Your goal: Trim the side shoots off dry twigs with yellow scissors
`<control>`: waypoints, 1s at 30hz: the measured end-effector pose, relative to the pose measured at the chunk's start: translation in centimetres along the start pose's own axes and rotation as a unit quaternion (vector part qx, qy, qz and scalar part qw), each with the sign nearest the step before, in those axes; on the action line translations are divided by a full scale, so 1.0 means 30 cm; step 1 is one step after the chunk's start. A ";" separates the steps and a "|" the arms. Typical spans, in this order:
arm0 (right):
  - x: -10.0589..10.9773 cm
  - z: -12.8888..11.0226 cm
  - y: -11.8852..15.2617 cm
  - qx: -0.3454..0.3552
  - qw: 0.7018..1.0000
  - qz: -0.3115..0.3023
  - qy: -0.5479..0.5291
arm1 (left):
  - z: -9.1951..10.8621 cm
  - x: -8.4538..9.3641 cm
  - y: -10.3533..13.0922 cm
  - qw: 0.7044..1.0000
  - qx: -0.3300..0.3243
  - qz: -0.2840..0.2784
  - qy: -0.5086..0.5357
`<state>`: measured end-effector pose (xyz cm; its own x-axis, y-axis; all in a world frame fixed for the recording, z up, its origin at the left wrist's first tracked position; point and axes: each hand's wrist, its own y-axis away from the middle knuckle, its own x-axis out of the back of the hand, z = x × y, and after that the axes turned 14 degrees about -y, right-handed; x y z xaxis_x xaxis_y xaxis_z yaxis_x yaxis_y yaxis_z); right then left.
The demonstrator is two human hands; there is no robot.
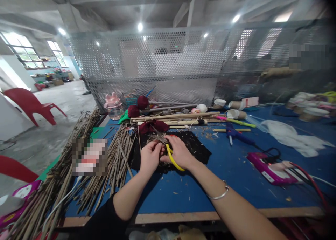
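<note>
My right hand (181, 151) grips scissors (172, 158) by their yellow handles. Their blades point up and to the left, apart from each other, just beyond my left fingertips. Close beside them, my left hand (149, 158) is closed in a pinch; whatever it holds is too small and hidden to name. Both hands are over a black cloth (198, 147) strewn with pale chips and scraps. Left of the cloth lies a pile of cut thin sticks (122, 152). Dark red fabric (154, 126) lies just behind the scissor blades.
Long dry stalks (56, 177) line the table's left side, near a blurred-out object (90, 157). A blue glue gun (235, 133) and a purple power strip (273, 170) with cables lie to the right. Poles (178, 116), red balls (142, 102) and a mesh screen (147, 61) stand behind.
</note>
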<state>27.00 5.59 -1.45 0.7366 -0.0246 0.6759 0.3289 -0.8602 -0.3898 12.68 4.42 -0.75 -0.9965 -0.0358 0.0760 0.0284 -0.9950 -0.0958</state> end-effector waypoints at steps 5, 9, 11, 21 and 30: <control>0.003 -0.005 0.001 -0.001 0.999 0.021 0.032 | -0.014 0.003 -0.012 1.000 0.022 0.011 -0.014; 0.022 -0.021 0.001 0.007 0.990 0.060 0.125 | -0.029 0.001 -0.026 0.998 0.051 0.017 0.025; 0.037 -0.030 -0.002 0.025 0.980 0.097 0.172 | -0.029 0.001 -0.029 0.995 0.078 0.017 0.053; 0.048 -0.004 -0.014 -0.052 0.960 0.141 0.238 | -0.015 0.015 -0.040 0.985 0.125 0.053 0.111; 0.040 0.016 -0.016 -0.018 0.992 0.089 0.084 | -0.008 0.001 -0.014 0.994 0.070 0.001 0.078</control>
<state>28.00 6.22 -0.75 0.6716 -0.2600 0.6938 0.1790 -0.8517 -0.4925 12.63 4.86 -0.95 -0.9962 -0.0329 -0.0806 0.0293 -0.9985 0.0452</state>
